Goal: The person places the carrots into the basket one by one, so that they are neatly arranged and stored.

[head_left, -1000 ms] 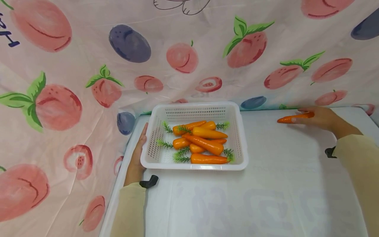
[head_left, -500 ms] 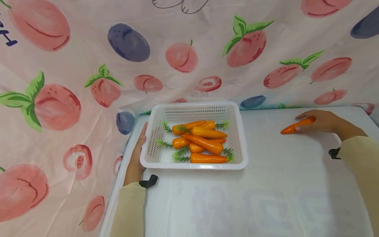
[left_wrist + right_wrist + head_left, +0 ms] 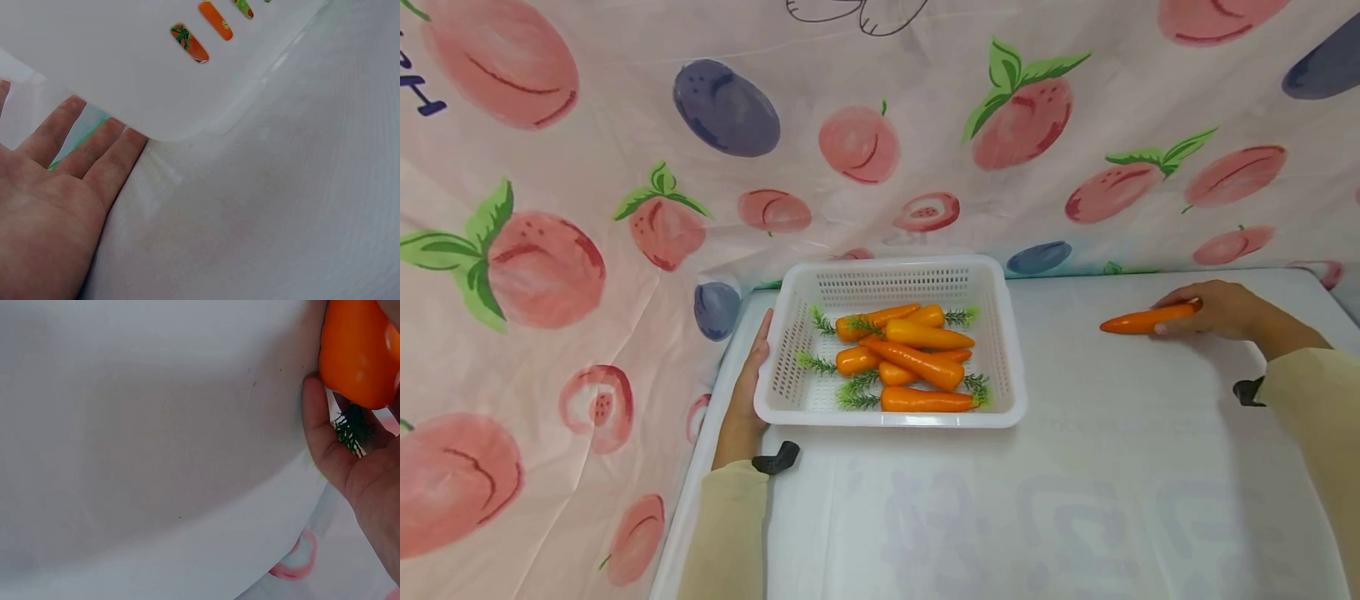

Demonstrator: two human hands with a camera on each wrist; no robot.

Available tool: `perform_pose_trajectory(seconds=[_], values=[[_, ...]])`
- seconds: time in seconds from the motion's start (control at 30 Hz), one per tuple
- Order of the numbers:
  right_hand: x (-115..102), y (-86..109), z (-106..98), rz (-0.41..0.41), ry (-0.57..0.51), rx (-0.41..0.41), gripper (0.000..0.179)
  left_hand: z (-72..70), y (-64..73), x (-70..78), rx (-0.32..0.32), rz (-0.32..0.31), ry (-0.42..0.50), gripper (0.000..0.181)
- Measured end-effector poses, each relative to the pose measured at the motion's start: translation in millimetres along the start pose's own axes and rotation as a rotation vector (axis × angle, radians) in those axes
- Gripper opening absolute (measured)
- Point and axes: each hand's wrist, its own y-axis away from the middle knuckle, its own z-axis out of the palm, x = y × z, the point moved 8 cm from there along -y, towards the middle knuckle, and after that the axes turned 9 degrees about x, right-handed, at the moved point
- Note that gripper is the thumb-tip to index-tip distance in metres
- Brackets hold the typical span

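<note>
Near the back right of the table, my right hand (image 3: 1221, 310) grips an orange carrot (image 3: 1150, 319), its tip pointing left. In the right wrist view the carrot's thick end (image 3: 359, 356) and green top (image 3: 353, 429) show by the palm. My left hand (image 3: 749, 392) rests against the left side of a white plastic basket (image 3: 891, 420); the left wrist view shows its fingers (image 3: 53, 128) straight along the basket wall. Inside the basket lie several orange and yellow-orange carrots (image 3: 925, 336) with feathery green tops, some crossing over others.
White cloth with faint printed marks covers the table (image 3: 1075, 450). A pink fruit-print curtain (image 3: 865, 75) hangs along the back and left sides. The basket stands near the back left of the table, close to the curtain.
The carrot in my right hand turned first tip-toward-me, then back to nearly level, and the hand shifted slightly nearer to me. The left hand and basket have stayed in place.
</note>
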Motion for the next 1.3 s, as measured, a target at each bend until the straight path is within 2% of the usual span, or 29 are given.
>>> perform_pose_trajectory(seconds=[0.3,0.7,1.07,1.3], values=[[-3.9,3.8,-0.3,0.007,-0.038,-0.016,0.079,0.5,-0.1,-0.1,-0.016,0.006,0.006,0.055],[-11.1,5.0,-7.9,-0.006,-0.025,0.023,0.078,2.2,1.5,0.1,-0.024,-0.001,0.016,0.054],[-38.4,9.9,-13.9,-0.053,-0.074,0.014,0.064,1.7,0.6,-0.8,-0.015,-0.015,0.017,0.055],[-55.6,11.0,-15.2,-0.098,-0.058,0.028,0.06,0.7,-1.2,-1.7,-0.017,-0.019,0.028,0.054]])
